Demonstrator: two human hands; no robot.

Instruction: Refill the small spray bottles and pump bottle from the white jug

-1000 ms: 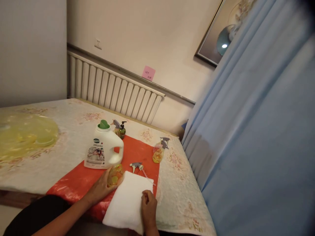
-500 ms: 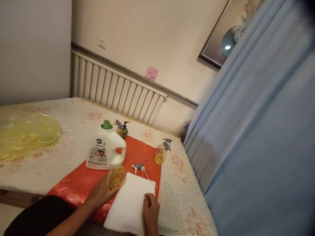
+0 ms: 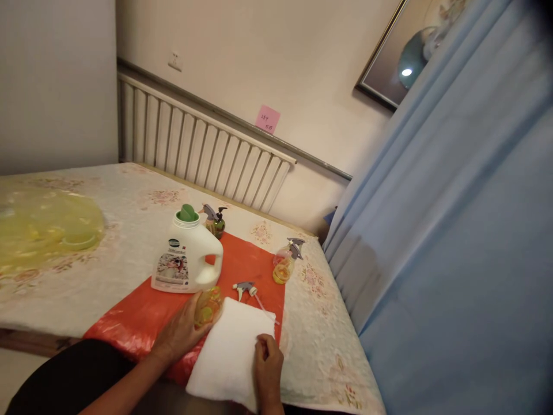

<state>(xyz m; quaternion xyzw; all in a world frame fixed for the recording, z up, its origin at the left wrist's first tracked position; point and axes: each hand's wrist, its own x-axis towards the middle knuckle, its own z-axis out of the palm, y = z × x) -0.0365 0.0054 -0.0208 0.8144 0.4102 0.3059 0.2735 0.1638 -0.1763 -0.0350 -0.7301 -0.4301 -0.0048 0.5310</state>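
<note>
My left hand (image 3: 184, 329) is wrapped round a clear yellow bottle (image 3: 208, 307), which is tilted beside the big white jug. At the right edge of a folded white cloth (image 3: 231, 354), my right hand (image 3: 268, 366) has its fingers pinched together on the cloth. A grey and white spray trigger head (image 3: 245, 289) with a thin tube lies just beyond the cloth. The white jug (image 3: 201, 259), with a green piece (image 3: 187, 212) in its mouth, stands upright behind my left hand.
Red plastic sheeting (image 3: 242, 256) covers part of the flowered tablecloth (image 3: 125, 230). Spray bottles (image 3: 283, 268) stand at the right, and a dark pump bottle (image 3: 219, 225) behind the jug. A yellow translucent inflated-looking thing (image 3: 47, 225) lies left. Blue curtain (image 3: 432, 230) hangs right.
The whole view has shifted slightly. My left hand still holds the yellow bottle, and my right hand stays at the cloth's edge.
</note>
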